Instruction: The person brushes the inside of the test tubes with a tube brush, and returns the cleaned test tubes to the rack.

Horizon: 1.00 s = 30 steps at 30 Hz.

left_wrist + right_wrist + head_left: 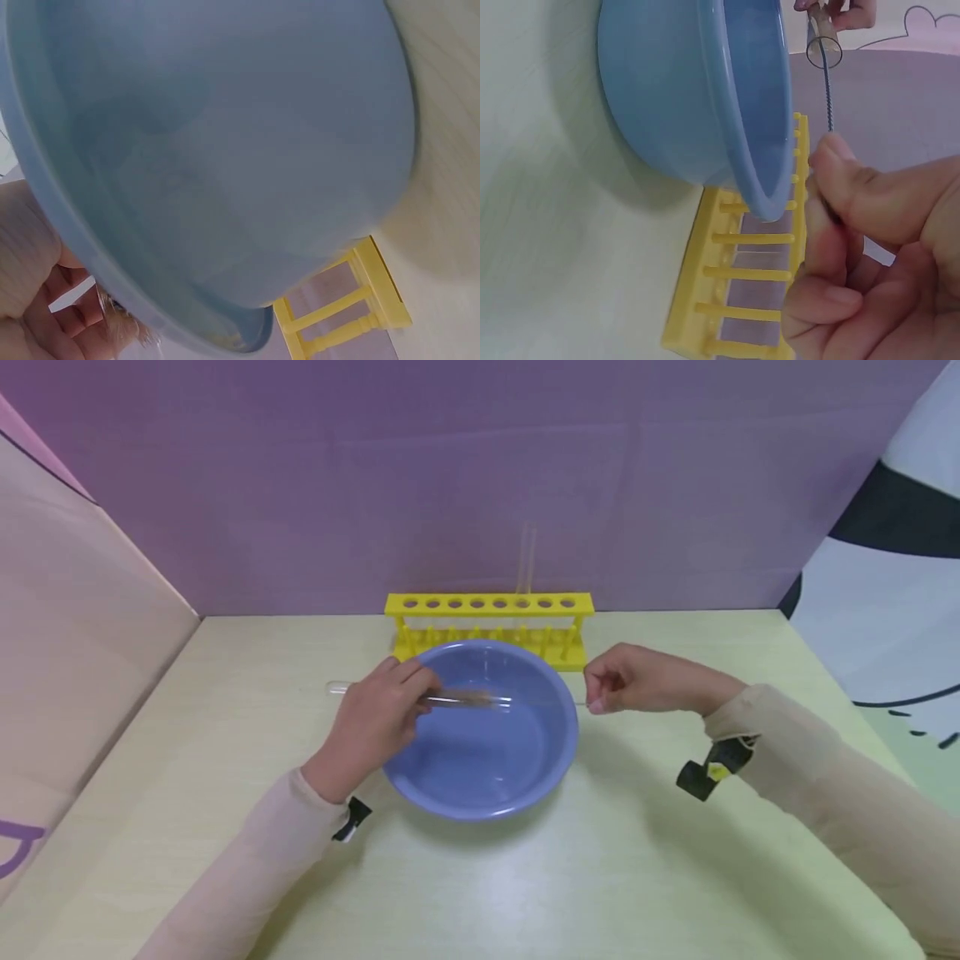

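My left hand (378, 718) grips a clear glass test tube (339, 687), held nearly level above the blue basin (480, 806), its mouth toward the right. Inside the tube show the brown bristles (472, 697) of a test tube brush. The brush's twisted wire handle (828, 97) comes out of the tube mouth. My right hand (637, 681) pinches the wire's end between thumb and forefinger, just right of the basin's rim. In the left wrist view the basin partly hides the left hand and tube.
Behind the basin, close to the purple back wall (480, 485), stands a yellow test tube rack (450, 603). One clear test tube (527, 560) stands upright in it. All of this is on a pale wooden table (480, 893).
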Available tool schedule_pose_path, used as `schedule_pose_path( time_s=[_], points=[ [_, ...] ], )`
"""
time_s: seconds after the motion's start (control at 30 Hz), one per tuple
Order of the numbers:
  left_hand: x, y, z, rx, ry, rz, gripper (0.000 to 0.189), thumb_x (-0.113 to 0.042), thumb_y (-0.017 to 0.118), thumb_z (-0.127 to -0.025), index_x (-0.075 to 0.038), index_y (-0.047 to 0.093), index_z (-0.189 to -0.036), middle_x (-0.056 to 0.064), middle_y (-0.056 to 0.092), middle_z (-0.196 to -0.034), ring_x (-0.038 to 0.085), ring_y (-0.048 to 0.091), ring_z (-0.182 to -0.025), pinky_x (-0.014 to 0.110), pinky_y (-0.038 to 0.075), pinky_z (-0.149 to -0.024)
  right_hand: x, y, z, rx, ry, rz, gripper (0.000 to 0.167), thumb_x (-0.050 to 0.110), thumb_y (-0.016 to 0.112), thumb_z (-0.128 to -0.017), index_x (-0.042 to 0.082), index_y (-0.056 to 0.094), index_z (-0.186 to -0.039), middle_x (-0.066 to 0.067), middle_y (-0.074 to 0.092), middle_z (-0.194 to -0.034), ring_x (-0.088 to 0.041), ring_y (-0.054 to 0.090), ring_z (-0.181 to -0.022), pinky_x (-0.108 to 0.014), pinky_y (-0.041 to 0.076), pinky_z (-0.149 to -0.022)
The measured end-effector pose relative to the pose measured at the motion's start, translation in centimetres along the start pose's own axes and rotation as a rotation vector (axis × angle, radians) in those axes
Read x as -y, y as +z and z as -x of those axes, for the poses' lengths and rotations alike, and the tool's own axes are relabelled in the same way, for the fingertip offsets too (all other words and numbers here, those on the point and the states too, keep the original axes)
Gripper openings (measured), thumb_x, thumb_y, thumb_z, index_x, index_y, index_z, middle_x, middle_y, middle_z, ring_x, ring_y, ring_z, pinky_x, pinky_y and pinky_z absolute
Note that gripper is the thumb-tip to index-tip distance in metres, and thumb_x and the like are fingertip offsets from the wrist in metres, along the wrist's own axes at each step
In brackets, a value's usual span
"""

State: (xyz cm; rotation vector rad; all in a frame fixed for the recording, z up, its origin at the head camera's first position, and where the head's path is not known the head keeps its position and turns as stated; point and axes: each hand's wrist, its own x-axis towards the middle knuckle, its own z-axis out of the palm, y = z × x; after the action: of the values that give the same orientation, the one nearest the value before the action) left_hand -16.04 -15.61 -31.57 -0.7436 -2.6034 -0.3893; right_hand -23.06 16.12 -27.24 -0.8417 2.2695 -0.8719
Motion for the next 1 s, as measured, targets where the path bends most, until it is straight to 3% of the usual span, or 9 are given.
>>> schedule_pose_path(
  time_s=[0.23, 0.53, 0.8, 1.0],
  points=[
    [0.4, 0.0, 0.2, -0.008, -0.005, -0.002, 0.025, 0.003, 0.076, -0.074, -0.010, 0.064, -0.093, 0.001, 0.065, -0.090, 0.018, 0.050, -0.076, 0.025, 0.048, -0.060, -1.0, -0.1, -0.3, 0.076, 0.015, -0.108, 0.011, 0.002, 0.064, -0.086, -0.001, 0.057, -0.078, 0.001, 0.049, -0.062, -0.008, 0.042, -0.059, -0.024, 0.038, -0.063],
    [0.5, 0.1, 0.1, -0.011, 0.001, 0.030, 0.025, 0.002, 0.076, -0.074, -0.010, 0.064, -0.092, 0.000, 0.064, -0.088, 0.018, 0.049, -0.075, 0.025, 0.046, -0.059, -1.7, -0.4, 0.1, 0.084, 0.020, -0.126, 0.011, 0.004, 0.064, -0.086, -0.001, 0.057, -0.079, -0.002, 0.049, -0.063, -0.009, 0.043, -0.061, -0.029, 0.041, -0.067],
    [0.6, 0.0, 0.2, -0.018, 0.019, 0.031, 0.024, 0.000, 0.077, -0.074, -0.010, 0.064, -0.091, -0.001, 0.064, -0.086, 0.018, 0.050, -0.073, 0.026, 0.045, -0.056, -2.0, -0.5, 0.4, 0.019, -0.001, -0.057, 0.011, 0.003, 0.065, -0.086, 0.002, 0.058, -0.078, 0.000, 0.050, -0.064, -0.008, 0.044, -0.060, -0.024, 0.039, -0.061],
    [0.8, -0.1, 0.2, 0.022, 0.018, 0.033, 0.022, -0.003, 0.077, -0.075, -0.009, 0.066, -0.093, 0.000, 0.065, -0.088, 0.018, 0.051, -0.074, 0.027, 0.046, -0.059, -1.8, -0.1, 0.9, -0.072, -0.010, 0.081, 0.013, 0.005, 0.068, -0.085, 0.007, 0.059, -0.075, 0.001, 0.050, -0.064, -0.010, 0.044, -0.059, -0.024, 0.040, -0.058]
  ],
)
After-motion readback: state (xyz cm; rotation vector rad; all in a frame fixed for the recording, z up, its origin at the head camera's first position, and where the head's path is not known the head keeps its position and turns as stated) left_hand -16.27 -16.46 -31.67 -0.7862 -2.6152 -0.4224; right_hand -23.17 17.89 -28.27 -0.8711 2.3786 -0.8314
